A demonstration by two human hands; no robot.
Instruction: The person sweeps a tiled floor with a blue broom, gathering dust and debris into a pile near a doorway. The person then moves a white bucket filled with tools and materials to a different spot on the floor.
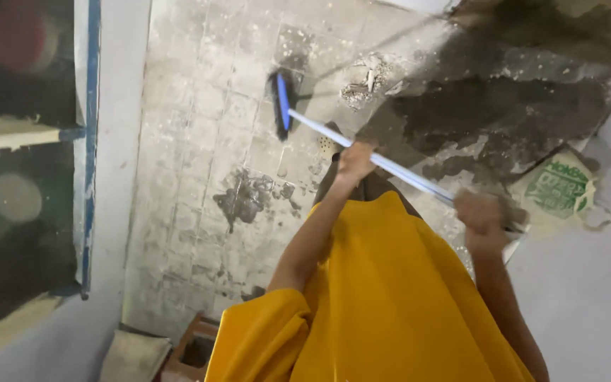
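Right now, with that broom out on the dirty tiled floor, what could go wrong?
1. The dark wet patch on the floor looks slippery; a step into it might mean a slip.
2. The broom could push the rubble pile into the wet patch and smear it.
3. The left hand and right hand grip a thin handle; hard scrubbing might strain it.

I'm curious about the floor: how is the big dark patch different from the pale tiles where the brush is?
The dark patch looks blackish and blotchy; the pale tiles are grey-white with grid lines showing. The patch lies at the upper right near a crumpled bag; the tiles lie beside the wall at the left, under the brush head. Both look dirty and speckled. The left hand and right hand grip the brush's pale handle.
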